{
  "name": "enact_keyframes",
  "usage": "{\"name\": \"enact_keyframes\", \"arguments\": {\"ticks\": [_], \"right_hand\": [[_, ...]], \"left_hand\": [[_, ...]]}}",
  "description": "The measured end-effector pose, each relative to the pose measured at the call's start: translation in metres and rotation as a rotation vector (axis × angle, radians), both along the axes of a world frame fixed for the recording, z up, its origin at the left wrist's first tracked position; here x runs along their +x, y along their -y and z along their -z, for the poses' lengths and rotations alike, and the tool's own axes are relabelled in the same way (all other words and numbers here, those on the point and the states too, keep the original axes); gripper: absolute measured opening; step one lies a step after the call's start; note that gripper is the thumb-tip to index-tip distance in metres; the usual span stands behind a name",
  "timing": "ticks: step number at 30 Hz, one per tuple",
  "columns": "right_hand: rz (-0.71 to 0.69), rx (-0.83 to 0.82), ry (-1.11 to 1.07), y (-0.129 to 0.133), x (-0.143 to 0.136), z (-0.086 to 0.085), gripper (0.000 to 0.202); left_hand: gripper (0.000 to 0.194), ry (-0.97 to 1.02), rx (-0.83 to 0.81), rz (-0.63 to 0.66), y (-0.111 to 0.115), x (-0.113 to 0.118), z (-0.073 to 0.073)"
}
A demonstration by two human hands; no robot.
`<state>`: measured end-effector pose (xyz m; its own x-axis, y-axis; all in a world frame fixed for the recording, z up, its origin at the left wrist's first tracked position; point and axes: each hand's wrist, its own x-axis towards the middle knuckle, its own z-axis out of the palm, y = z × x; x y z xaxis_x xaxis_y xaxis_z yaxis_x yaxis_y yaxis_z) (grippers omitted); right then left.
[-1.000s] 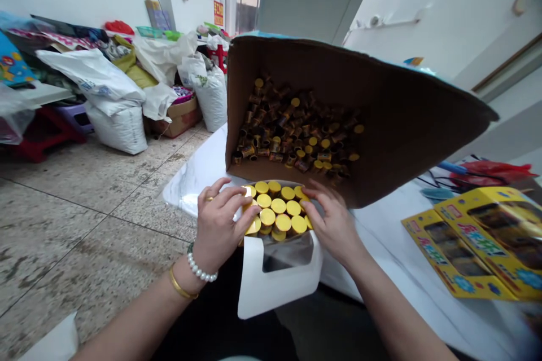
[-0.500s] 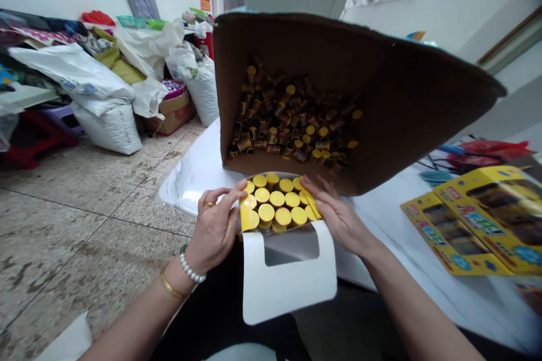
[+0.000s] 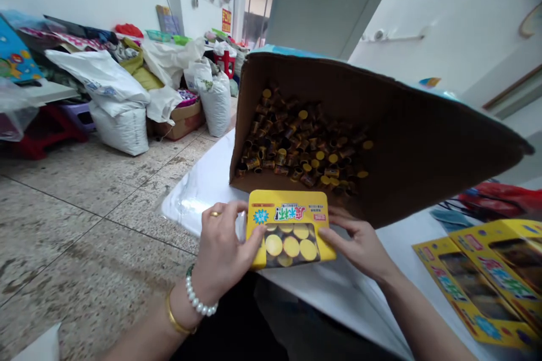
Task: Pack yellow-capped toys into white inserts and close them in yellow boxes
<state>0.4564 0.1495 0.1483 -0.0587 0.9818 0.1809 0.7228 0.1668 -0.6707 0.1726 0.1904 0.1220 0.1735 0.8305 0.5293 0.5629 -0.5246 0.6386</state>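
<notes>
Between my hands is a small yellow carton (image 3: 296, 197) with a window, its printed lid folded down over the top. Round yellow caps (image 3: 291, 246) show through the window. My left hand (image 3: 228, 245) grips the carton's left side, thumb on the lid by the window and fingers behind. My right hand (image 3: 353, 240) holds the right side, thumb on the front edge of the lid. Just beyond, a large cardboard box (image 3: 406, 141) lies with its opening toward me, holding many small yellow-capped tubs (image 3: 302, 146).
Yellow windowed cartons (image 3: 461, 282) stand at the right on the white marbled table (image 3: 203, 186). To the left, stuffed white sacks (image 3: 121, 124), a brown carton (image 3: 186, 121) and a red stool (image 3: 51, 130) rest on the speckled floor (image 3: 105, 225).
The carton's lid, which hung open toward me, is now folded over the caps. Both thumbs have moved onto the lid. The camera view has shifted, so surroundings appear lower and farther right.
</notes>
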Motion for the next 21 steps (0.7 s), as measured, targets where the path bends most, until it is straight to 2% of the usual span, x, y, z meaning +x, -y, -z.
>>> {"name": "enact_keyframes", "arguments": {"ticks": [2, 4, 6, 7, 9, 11, 14, 17, 21], "right_hand": [[0.077, -0.007, 0.001, -0.003, -0.004, 0.006, 0.036], [0.091, -0.013, -0.031, -0.004, -0.006, 0.010, 0.058], [0.064, 0.011, -0.039, -0.005, -0.006, 0.011, 0.075], [0.041, 0.027, -0.004, -0.006, -0.006, 0.010, 0.075], [-0.008, 0.055, 0.125, -0.007, -0.006, 0.007, 0.064], [-0.058, 0.062, 0.228, -0.010, -0.005, 0.004, 0.056], [-0.120, 0.048, 0.258, -0.015, -0.005, 0.000, 0.066], [-0.184, 0.035, 0.265, -0.019, -0.004, -0.002, 0.069], [-0.202, 0.104, 0.239, -0.024, -0.003, -0.003, 0.059]], "left_hand": [[0.056, 0.086, -0.088, -0.015, -0.001, 0.006, -0.001], [0.073, 0.072, -0.115, 0.037, -0.002, 0.006, -0.004], [0.068, -0.023, -0.081, 0.108, -0.004, 0.004, -0.007], [0.063, -0.069, -0.063, 0.130, -0.005, 0.003, -0.009], [0.062, -0.129, -0.064, 0.144, -0.007, 0.003, -0.012], [0.074, -0.163, -0.093, 0.126, -0.008, 0.005, -0.014], [0.080, -0.208, -0.116, 0.105, -0.008, 0.009, -0.017], [0.075, -0.220, -0.109, 0.104, -0.009, 0.011, -0.020], [0.063, -0.183, -0.072, 0.102, -0.011, 0.011, -0.020]]}}
